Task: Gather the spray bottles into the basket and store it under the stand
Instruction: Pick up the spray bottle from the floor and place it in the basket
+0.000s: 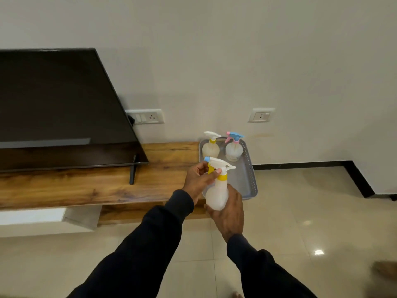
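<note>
A grey perforated basket [250, 175] rests on the right end of the wooden stand [86, 186]. Two spray bottles stand upright at its far end: one with a white head and yellow collar [211, 147], one with a blue and pink head [234, 150]. I hold a third translucent spray bottle [217, 190], with a white head, yellow collar and blue nozzle tip, above the basket's near end. My right hand [228, 214] wraps its body from below. My left hand [198, 179] grips its trigger head.
A large black television [60, 108] stands on the wooden stand to the left. Wall sockets [148, 116] sit behind it and further right. Below the stand's top is an open shelf space [133, 209]. Glossy tiled floor [311, 211] spreads to the right.
</note>
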`<state>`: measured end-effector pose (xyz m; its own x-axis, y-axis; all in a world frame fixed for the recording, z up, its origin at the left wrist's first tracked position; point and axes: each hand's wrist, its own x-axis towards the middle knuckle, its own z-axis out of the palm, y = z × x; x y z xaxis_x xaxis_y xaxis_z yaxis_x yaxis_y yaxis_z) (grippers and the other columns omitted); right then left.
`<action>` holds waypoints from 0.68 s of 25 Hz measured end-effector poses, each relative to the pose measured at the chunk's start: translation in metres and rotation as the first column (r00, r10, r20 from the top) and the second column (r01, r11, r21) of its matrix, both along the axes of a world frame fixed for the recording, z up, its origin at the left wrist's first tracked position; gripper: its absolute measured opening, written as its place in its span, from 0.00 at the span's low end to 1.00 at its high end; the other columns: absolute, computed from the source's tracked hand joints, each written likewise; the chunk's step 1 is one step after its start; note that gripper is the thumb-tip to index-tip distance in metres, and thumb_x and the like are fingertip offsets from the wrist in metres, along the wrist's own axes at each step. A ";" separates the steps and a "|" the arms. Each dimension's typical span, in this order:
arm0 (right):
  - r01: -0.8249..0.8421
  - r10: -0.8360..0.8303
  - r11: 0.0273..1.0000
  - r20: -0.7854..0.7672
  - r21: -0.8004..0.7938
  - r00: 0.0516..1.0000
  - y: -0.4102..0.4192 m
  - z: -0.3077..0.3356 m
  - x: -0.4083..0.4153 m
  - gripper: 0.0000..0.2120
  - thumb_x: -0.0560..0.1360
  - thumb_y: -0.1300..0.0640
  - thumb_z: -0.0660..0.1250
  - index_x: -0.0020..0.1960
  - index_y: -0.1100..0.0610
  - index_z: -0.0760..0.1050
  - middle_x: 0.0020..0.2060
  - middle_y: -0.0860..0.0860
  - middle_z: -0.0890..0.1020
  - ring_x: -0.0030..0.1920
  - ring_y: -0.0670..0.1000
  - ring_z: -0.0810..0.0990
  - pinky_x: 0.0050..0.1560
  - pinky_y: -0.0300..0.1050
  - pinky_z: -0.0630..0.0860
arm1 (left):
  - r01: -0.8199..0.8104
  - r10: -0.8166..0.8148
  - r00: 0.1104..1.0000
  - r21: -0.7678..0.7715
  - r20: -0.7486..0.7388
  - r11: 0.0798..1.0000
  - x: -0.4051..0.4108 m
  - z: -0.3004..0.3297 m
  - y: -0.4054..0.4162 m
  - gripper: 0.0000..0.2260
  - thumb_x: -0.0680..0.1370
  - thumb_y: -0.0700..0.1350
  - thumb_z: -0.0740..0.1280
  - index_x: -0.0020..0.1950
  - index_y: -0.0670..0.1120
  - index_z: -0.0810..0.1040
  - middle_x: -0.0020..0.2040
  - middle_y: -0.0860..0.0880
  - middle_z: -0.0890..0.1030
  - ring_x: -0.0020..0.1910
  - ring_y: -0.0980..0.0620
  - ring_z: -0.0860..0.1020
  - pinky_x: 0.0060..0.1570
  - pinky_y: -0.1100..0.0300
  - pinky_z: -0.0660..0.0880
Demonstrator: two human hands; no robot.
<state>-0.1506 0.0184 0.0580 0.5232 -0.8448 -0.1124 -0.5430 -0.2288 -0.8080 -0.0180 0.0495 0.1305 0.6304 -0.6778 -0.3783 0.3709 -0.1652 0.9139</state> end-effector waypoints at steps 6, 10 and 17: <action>-0.055 0.050 0.995 -0.064 -0.078 0.997 -0.053 -0.016 0.020 0.42 0.65 0.40 0.76 0.69 0.45 0.54 0.66 0.54 0.71 0.65 0.55 0.73 0.63 0.56 0.76 | 0.051 -0.055 0.994 0.039 0.090 0.998 0.018 -0.007 -0.042 0.13 0.73 0.39 0.74 0.57 0.44 0.80 0.48 0.51 0.84 0.47 0.57 0.82 0.42 0.68 0.79; -0.158 0.142 0.982 -0.148 -0.105 0.979 -0.093 -0.033 0.024 0.42 0.66 0.41 0.76 0.71 0.51 0.60 0.66 0.54 0.71 0.64 0.55 0.73 0.63 0.52 0.76 | 0.041 -0.056 0.988 0.104 0.143 0.994 0.019 -0.026 -0.065 0.14 0.72 0.38 0.74 0.57 0.42 0.80 0.50 0.49 0.84 0.48 0.57 0.82 0.41 0.70 0.78; -0.222 0.188 0.968 -0.254 -0.113 0.949 -0.141 -0.062 0.056 0.42 0.63 0.46 0.79 0.70 0.54 0.63 0.67 0.55 0.69 0.62 0.57 0.75 0.57 0.52 0.79 | 0.060 -0.079 0.978 0.102 0.194 0.993 0.043 -0.061 -0.095 0.14 0.72 0.35 0.74 0.57 0.39 0.80 0.52 0.43 0.84 0.48 0.55 0.82 0.44 0.67 0.80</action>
<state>-0.0950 -0.1223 -0.0041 0.6588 -0.7381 -0.1456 -0.6460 -0.4559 -0.6122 0.0247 -0.0458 0.0698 0.6513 -0.6899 -0.3160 0.1696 -0.2736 0.9468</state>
